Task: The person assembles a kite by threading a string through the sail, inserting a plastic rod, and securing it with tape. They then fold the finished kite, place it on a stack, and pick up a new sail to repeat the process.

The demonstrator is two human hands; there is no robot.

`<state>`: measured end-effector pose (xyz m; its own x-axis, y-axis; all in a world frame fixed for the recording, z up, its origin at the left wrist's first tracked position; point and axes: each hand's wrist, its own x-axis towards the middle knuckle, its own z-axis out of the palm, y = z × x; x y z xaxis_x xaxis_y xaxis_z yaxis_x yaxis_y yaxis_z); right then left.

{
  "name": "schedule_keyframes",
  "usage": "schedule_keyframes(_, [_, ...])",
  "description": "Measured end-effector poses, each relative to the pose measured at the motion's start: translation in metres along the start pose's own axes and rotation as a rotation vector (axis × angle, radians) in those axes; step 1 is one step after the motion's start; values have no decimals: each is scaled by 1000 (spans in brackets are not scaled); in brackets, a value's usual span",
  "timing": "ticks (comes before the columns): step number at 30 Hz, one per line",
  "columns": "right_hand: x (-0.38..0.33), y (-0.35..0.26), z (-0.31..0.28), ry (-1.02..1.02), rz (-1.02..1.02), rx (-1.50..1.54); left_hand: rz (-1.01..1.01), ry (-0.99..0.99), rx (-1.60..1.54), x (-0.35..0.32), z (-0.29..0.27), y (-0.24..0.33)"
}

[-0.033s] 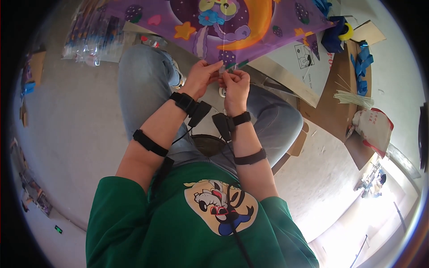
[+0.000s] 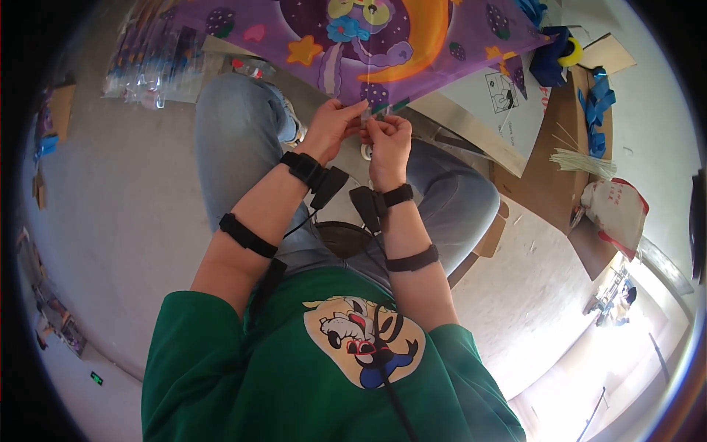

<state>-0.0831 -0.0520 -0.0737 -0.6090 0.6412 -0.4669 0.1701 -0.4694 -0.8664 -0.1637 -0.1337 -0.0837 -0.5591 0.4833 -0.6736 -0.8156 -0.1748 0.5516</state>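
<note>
A purple kite (image 2: 280, 33), printed with a yellow moon, stars and strawberries, spreads across the table at the top of the view. Its near point comes down to my hands. My left hand (image 2: 328, 131) is closed in a pinch at this lower tip, thumb stretched along a small clear piece (image 2: 365, 115). Close beside it, my right hand (image 2: 389, 149) pinches the same spot with thumb and bent forefinger. A short dark green strip (image 2: 392, 107) lies along the kite's edge just above the right fingers. What exactly sits between the fingertips is too small to make out.
Clear-wrapped packages (image 2: 151, 66) lie at the upper left beside a plastic bottle (image 2: 252, 68). At the right are a tape dispenser (image 2: 554, 57), blue ribbon (image 2: 600, 107), thin pale sticks (image 2: 585, 163), a cardboard box (image 2: 541, 188) and a white-and-red bag (image 2: 615, 214).
</note>
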Motion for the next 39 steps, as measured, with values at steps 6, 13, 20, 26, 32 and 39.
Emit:
schedule_keyframes(6, [1, 3, 0, 1, 12, 9, 31, 0, 71, -1, 3, 2])
schedule_keyframes(13, [-5, -1, -4, 2, 109, -59, 78, 33, 106, 0, 1, -3])
schedule_keyframes(20, [-22, -5, -14, 151, 218, 44, 65, -36, 148, -1, 0, -5])
schedule_keyframes(26, [-33, -18, -10, -97, 218, -88, 52, -98, 124, 0, -4, -5])
schedule_keyframes(32, [-25, -11, -6, -142, 292, 39, 66, -121, 186, 8, -13, -10])
schedule_keyframes(39, [-19, -6, -5, -124, 318, 66, 87, 28, 126, 0, -1, -7])
